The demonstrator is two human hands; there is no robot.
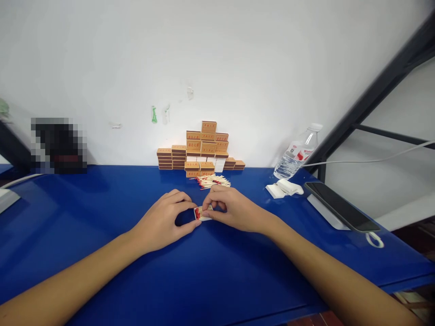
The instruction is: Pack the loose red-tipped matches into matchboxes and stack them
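Observation:
A small white matchbox tray [206, 219] lies on the blue table, filled with red-headed matches [198, 213]. My left hand [166, 219] grips the tray's left end, index finger at the far side and thumb at the near corner. From the right, my right hand [231, 208] reaches over the tray with thumb and forefinger pinched at the matches inside; its fingers cover the tray's right part. Just behind the hands is a loose pile of matches [214, 181]. Beyond it, orange-brown matchboxes [193, 145] are stacked against the wall.
At the right stand a tilted water bottle [295, 151], a crumpled white tissue pack [283, 188] and a phone [341, 206] propped on a white block. A white cable [367, 160] crosses there. A blurred dark object [61, 147] is at the left by the wall [136, 54].

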